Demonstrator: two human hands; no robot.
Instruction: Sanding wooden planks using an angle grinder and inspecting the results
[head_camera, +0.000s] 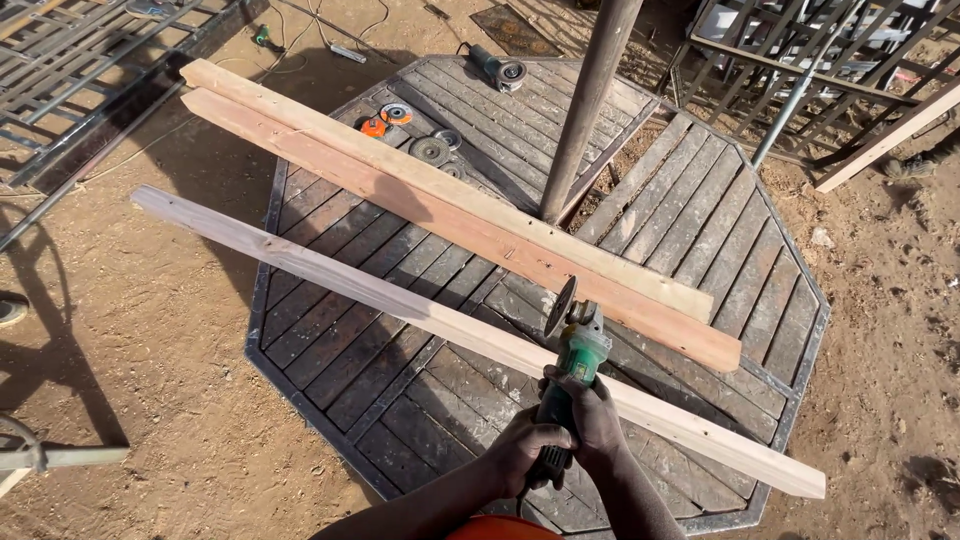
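Both hands (560, 430) gripping green angle grinder (572, 365), disc at pale plank (470, 335) edge

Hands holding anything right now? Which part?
Both hands, left hand and right hand, grip the green angle grinder by its dark rear body, disc end free.

Both hands (560, 435) wrap the green angle grinder (570, 370), hiding its grip; beyond it, the counter (700, 200) pole (590, 100) runs off the top edge.
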